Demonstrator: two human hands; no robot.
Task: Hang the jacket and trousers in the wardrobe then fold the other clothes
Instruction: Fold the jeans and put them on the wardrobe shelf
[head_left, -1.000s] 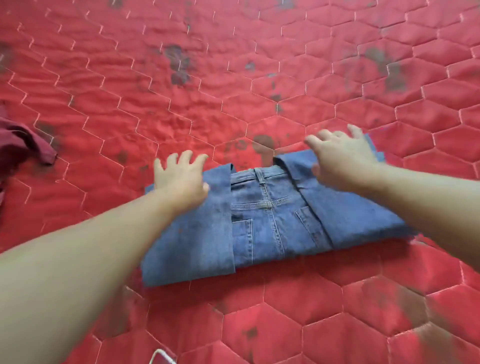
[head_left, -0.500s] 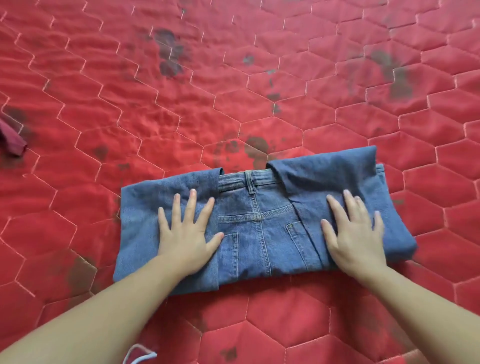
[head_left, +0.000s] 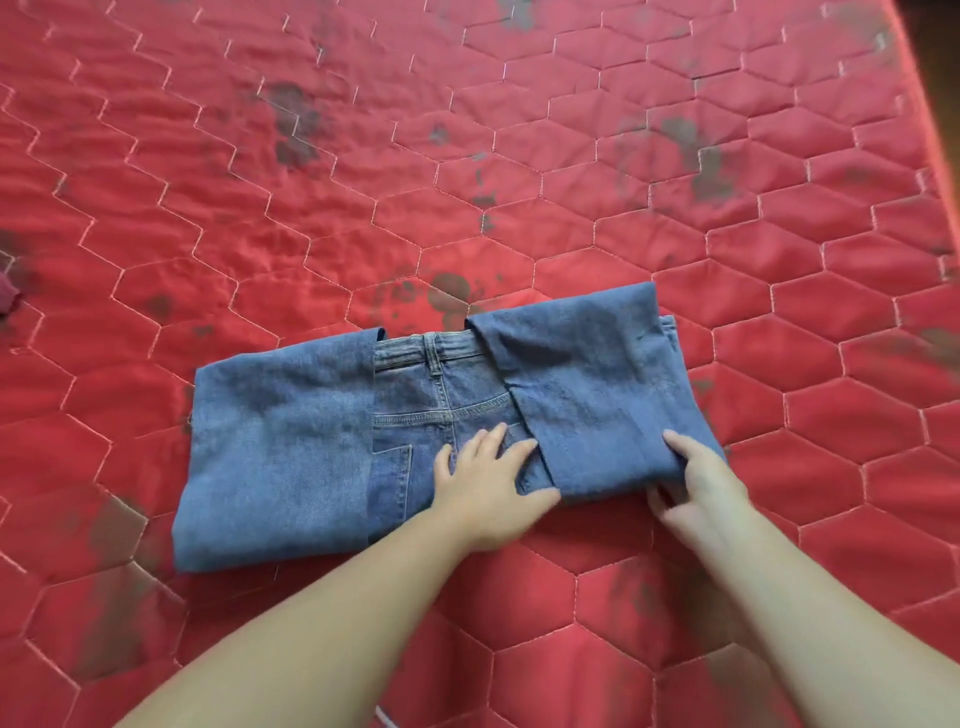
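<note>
A pair of blue jeans (head_left: 291, 441), folded into a long flat bundle, is laid on a red quilted bed cover (head_left: 519, 182) with a hexagon stitch pattern and dark stains. The waistband and the back pockets are seen in the middle of the bundle, and a denim flap is folded over them from each side.

The left hand (head_left: 488, 478) is laid flat on the middle part of the jeans, just beside the edge of the right flap, with the fingers straight and spread; nothing is held by it. The right hand (head_left: 696, 488) is placed at the near right corner of the bundle. Its fingers are laid over the top of the right flap and the thumb is kept at the near edge, so the grip seems closed on the denim there, though the underside is hidden.

A small piece of dark red cloth (head_left: 8, 299) is seen at the far left edge, well apart from the jeans.
</note>
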